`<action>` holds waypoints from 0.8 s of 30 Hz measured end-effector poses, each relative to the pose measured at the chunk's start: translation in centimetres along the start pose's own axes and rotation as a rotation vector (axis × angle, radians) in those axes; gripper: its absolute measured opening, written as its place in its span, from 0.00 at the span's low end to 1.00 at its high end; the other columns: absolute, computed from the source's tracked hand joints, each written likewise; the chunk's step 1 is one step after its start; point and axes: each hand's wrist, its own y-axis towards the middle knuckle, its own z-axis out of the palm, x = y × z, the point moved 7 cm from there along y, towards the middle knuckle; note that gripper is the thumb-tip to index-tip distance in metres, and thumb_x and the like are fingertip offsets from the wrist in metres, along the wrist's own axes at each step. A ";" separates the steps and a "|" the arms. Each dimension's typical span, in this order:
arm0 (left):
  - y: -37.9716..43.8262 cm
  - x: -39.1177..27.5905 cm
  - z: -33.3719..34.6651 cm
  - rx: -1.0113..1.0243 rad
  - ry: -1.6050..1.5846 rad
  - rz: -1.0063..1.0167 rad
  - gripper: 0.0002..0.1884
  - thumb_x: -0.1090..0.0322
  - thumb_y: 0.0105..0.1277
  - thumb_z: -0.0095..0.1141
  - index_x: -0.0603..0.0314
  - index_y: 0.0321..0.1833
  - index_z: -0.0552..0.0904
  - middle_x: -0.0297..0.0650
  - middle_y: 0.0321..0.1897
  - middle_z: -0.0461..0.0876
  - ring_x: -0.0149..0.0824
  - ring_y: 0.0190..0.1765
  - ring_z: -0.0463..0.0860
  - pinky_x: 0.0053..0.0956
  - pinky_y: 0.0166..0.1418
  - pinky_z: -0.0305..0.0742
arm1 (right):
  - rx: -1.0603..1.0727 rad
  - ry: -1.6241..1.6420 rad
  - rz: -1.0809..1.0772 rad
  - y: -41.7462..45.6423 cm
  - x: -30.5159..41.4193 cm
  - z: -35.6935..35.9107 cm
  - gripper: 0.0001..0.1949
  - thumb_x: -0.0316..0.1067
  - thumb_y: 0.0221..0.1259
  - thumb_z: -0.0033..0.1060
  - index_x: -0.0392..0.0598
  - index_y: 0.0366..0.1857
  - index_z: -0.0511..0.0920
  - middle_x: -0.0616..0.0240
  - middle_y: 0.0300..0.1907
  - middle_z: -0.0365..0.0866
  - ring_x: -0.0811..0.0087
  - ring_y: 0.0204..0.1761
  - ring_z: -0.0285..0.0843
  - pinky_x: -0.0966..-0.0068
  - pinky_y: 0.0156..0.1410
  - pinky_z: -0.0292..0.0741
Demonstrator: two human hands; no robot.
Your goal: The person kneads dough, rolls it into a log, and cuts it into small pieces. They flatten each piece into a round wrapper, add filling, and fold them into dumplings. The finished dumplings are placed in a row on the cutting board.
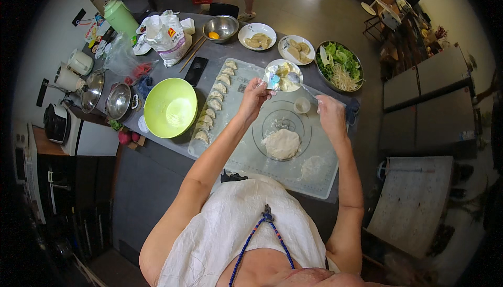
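Note:
My left hand [257,93] grips the near left rim of a white bowl [268,85] of pale filling. Between the fingers of my right hand [330,110] is the handle of a metal spoon [294,77], its head in the filling. Both are above a translucent pastry mat [251,141] dusted with flour. A flat round of dough [282,144] lies on the mat's printed rings, and a small clear cup [301,105] stands behind it. A row of folded dumplings [215,104] runs along the mat's left side. A faint floury disc [312,167] lies near the front right.
Left of the mat are a green bowl [170,108], a phone [196,71] and a flour bag [169,39]. Behind stand a steel bowl with egg yolk [221,29], dumpling plates [257,36] [296,49] and a vegetable bowl [340,66]. A person's legs [248,2] show beyond the table.

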 end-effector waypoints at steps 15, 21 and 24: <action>-1.6 -1.2 -0.4 0.024 -0.063 -0.128 0.03 0.68 0.72 0.51 0.54 0.39 0.72 0.36 0.30 0.80 0.32 0.33 0.82 0.25 0.40 0.76 | 0.180 1.191 0.296 0.0 1.3 -3.6 0.12 0.21 0.59 0.50 0.34 0.46 0.76 0.58 0.42 0.79 0.73 0.37 0.78 0.68 0.48 0.83; -2.3 -2.1 -0.1 0.038 -0.035 -0.119 0.04 0.68 0.72 0.51 0.55 0.39 0.72 0.36 0.31 0.80 0.32 0.33 0.82 0.24 0.40 0.75 | 0.028 1.209 0.213 -0.8 2.8 -4.7 0.07 0.25 0.66 0.54 0.35 0.43 0.77 0.58 0.42 0.78 0.74 0.36 0.78 0.70 0.46 0.83; -2.6 -2.7 0.5 0.050 0.004 -0.068 0.04 0.68 0.72 0.51 0.55 0.39 0.72 0.35 0.31 0.80 0.31 0.33 0.82 0.23 0.40 0.74 | -0.047 1.027 0.095 -1.5 2.9 -4.6 0.07 0.28 0.70 0.53 0.35 0.41 0.77 0.59 0.41 0.77 0.76 0.36 0.77 0.74 0.41 0.82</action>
